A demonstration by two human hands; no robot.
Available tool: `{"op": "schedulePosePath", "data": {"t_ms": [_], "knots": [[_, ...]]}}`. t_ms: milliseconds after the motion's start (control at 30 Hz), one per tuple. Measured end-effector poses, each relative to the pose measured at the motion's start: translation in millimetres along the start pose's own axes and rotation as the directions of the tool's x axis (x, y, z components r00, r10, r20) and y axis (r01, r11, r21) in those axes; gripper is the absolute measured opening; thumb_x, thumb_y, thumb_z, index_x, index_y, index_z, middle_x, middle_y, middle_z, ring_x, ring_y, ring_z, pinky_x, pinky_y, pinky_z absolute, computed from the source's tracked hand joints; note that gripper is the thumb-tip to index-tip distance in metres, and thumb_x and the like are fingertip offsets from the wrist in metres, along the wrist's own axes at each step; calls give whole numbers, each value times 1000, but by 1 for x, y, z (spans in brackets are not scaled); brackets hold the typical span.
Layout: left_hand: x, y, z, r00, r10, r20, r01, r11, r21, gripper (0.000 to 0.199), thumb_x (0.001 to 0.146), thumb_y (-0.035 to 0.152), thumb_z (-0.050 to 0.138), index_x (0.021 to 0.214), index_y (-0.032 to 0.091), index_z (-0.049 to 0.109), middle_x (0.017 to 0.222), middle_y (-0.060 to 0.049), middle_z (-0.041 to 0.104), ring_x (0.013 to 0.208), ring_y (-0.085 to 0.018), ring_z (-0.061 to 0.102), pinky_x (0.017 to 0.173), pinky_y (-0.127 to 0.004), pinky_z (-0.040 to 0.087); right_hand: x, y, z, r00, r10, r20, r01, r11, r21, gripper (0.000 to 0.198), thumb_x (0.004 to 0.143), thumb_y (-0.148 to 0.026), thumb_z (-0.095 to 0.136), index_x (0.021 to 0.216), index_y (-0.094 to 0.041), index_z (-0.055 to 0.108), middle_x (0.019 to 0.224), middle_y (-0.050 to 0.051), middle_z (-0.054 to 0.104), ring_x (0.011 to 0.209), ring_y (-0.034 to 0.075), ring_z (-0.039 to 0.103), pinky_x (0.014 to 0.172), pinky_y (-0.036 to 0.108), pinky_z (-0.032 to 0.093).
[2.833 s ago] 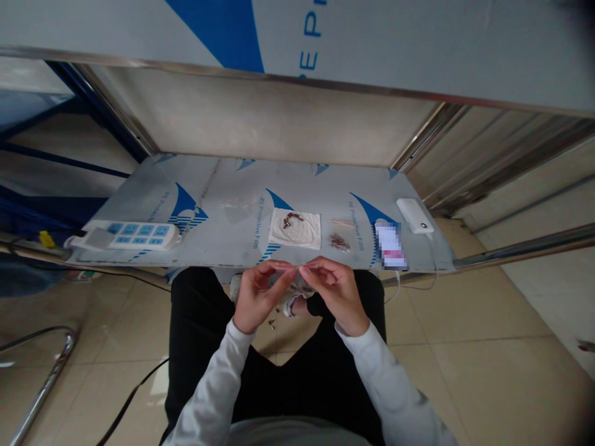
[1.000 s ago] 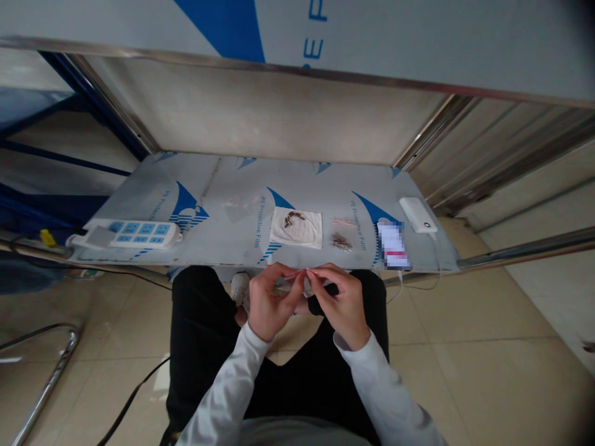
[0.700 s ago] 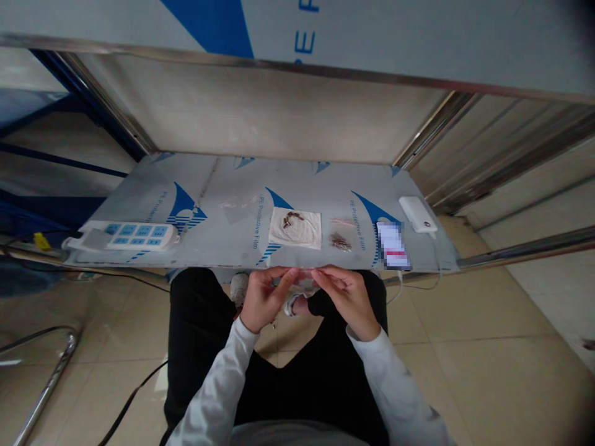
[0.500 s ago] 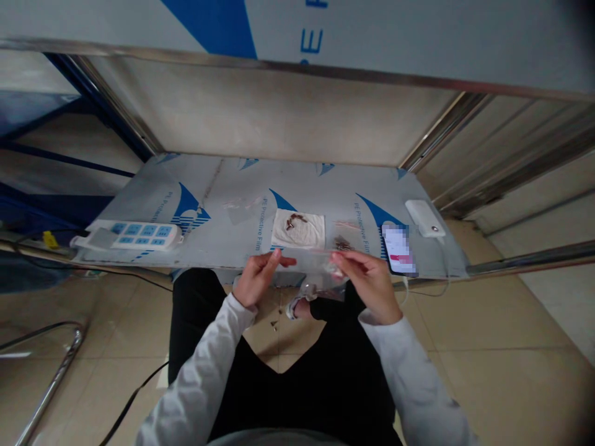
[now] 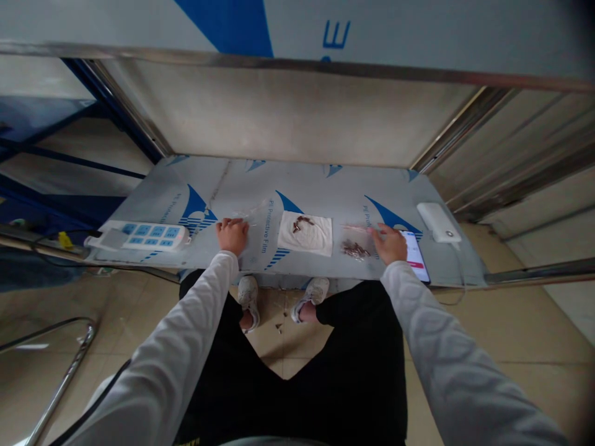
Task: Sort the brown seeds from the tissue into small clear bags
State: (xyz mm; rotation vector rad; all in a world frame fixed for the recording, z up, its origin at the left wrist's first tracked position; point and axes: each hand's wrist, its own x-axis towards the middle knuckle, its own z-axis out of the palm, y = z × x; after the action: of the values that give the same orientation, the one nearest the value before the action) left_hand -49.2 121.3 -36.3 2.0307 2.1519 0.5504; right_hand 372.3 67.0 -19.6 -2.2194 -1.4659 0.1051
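Note:
My left hand (image 5: 232, 236) rests on the table with its fingers curled down, beside thin clear plastic bags (image 5: 253, 212). Whatever its fingertips may hold is hidden under them. On the other side, my right hand (image 5: 390, 244) is low over the table, thumb and forefinger stretched out and a little apart, with nothing clearly held. It lies between a pile of small brown metal pieces (image 5: 356, 249) and a phone (image 5: 416, 257). Thin pinkish strips (image 5: 356, 228) lie just behind that pile. Between my hands, a white cloth (image 5: 316, 240) carries a curved row of small brown metal pieces (image 5: 303, 222).
A white power strip (image 5: 155, 236) lies at the left of the table (image 5: 223, 179). At the right is a white power bank (image 5: 437, 222) with a cable. A metal-edged shelf (image 5: 395, 37) crosses overhead. Small bits (image 5: 279, 328) lie on the floor.
My hands have moved apart and forward onto the table, left hand to the left, right hand to the right. The clear plastic bag held between them no longer shows there.

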Motion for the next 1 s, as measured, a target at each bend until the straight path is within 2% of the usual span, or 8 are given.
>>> {"op": "schedulePosePath", "data": {"t_ms": [167, 267, 367, 533, 600, 700, 833, 1000], "knots": [[-38, 6, -29, 986, -72, -151, 68, 997, -31, 39, 93, 36, 39, 114, 17, 66, 124, -12, 62, 111, -31, 46, 94, -46, 26, -39, -32, -26, 980, -53, -193, 93, 975, 202, 48, 83, -48, 50, 112, -11, 64, 106, 18, 65, 90, 27, 60, 85, 44, 46], [-85, 25, -45, 942, 10, -334, -70, 983, -167, 33, 89, 38, 48, 113, 26, 68, 119, -8, 66, 100, -27, 51, 90, -41, 30, -88, -88, -38, 995, -89, 38, 49, 803, 594, 43, 85, -51, 51, 105, -16, 65, 97, 13, 70, 80, 23, 65, 76, 38, 52], [-133, 49, -53, 917, 145, -373, -249, 936, -249, 24, 83, 32, 60, 105, 32, 71, 111, -5, 70, 88, -25, 53, 86, -39, 33, -129, -149, -34, 917, -221, 332, -142, 597, 789, 49, 79, -52, 61, 112, -17, 63, 99, 12, 72, 87, 23, 68, 76, 36, 54], [-167, 73, -66, 936, 205, -286, -312, 858, -408, 27, 75, 34, 69, 101, 31, 72, 108, -6, 71, 93, -25, 55, 87, -38, 36, -149, -186, -18, 892, -302, 335, -171, 461, 871, 37, 80, -49, 61, 92, -16, 72, 88, 9, 74, 81, 23, 70, 76, 35, 56], [-166, 80, -75, 972, 66, -227, -192, 779, -597, 24, 78, 40, 65, 96, 25, 72, 100, -7, 71, 92, -23, 58, 85, -36, 41, -153, -180, -18, 926, -311, 213, -26, 511, 859, 28, 84, -42, 58, 95, -21, 73, 93, 8, 74, 85, 23, 69, 81, 37, 54], [-157, 91, -84, 987, -156, 44, 117, 494, -862, 31, 84, 45, 55, 85, 17, 68, 76, -4, 69, 71, -16, 62, 69, -28, 47, -160, -165, -23, 898, -438, 37, 251, 579, 776, 22, 88, -30, 56, 103, -28, 72, 103, 4, 72, 97, 22, 65, 90, 39, 50], [-147, 97, -79, 942, -152, 299, 328, 233, -915, 30, 74, 43, 67, 83, 14, 67, 72, -3, 70, 61, -12, 62, 61, -22, 48, -170, -155, -33, 827, -562, 11, 389, 586, 711, 27, 88, -23, 54, 109, -31, 69, 112, 2, 69, 105, 21, 60, 94, 40, 47], [-158, 95, -71, 955, -48, 294, 294, 313, -903, 20, 72, 32, 69, 84, 16, 69, 84, -6, 74, 77, -17, 69, 73, -26, 52, -179, -159, -41, 869, -479, 122, 234, 616, 752, 29, 78, -35, 68, 105, -24, 69, 106, 7, 69, 99, 22, 63, 86, 35, 51]]}}
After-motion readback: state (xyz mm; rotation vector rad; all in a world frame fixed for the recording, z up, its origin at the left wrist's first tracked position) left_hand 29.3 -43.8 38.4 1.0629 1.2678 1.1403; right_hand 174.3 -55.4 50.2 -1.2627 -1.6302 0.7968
